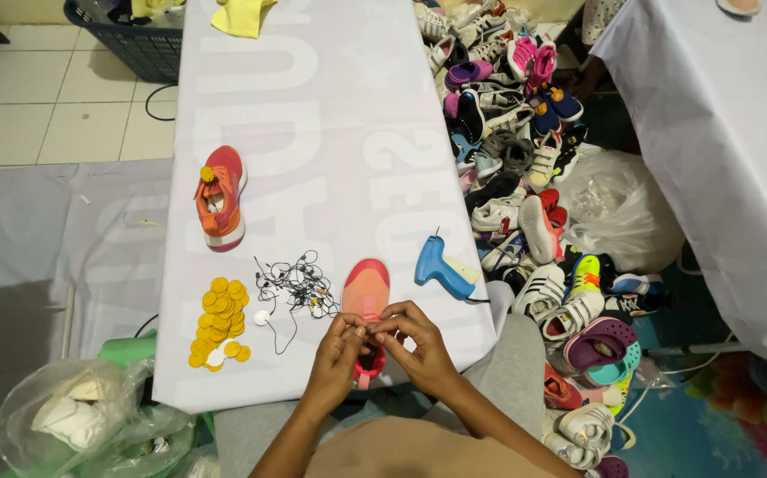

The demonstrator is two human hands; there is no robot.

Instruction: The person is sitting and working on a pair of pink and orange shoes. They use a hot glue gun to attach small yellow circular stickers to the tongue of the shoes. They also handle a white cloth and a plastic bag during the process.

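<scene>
Right now both hands meet over the heel end of a small coral-pink fabric sneaker (367,296), which lies on the long white cloth-covered surface (313,133) at its near edge, toe pointing away from the person. The left hand (337,347) and the right hand (416,341) have their fingertips pinched together at the sneaker's opening, each grip closed on something too small to make out, perhaps a thread or a tag string.

My judgement is that the step in hand is fastening something small to the sneaker's heel or tongue; whatever move follows calls for fine fingertip control and for the sneaker to lie steady.

Just left of the sneaker lies a tangle of thin black strings with tiny white ends (293,285). Further left of the sneaker sits a heap of round yellow paper discs (218,320), with a couple of white discs beside it. Just right of the sneaker lies a blue glue gun with a pale nozzle (443,267), its cord running off the edge. Well beyond the sneaker, up and to the left, rests a matching orange sneaker with a yellow disc on its tongue (221,196).

Large pale lettering shows faintly through the white cloth. Right of the sneaker, past the edge, the floor holds a big pile of mixed children's shoes (525,150) and a clear plastic bag (613,208). Far beyond the sneaker sit a yellow cloth (242,16) and a dark blue plastic basket (140,40).
</scene>
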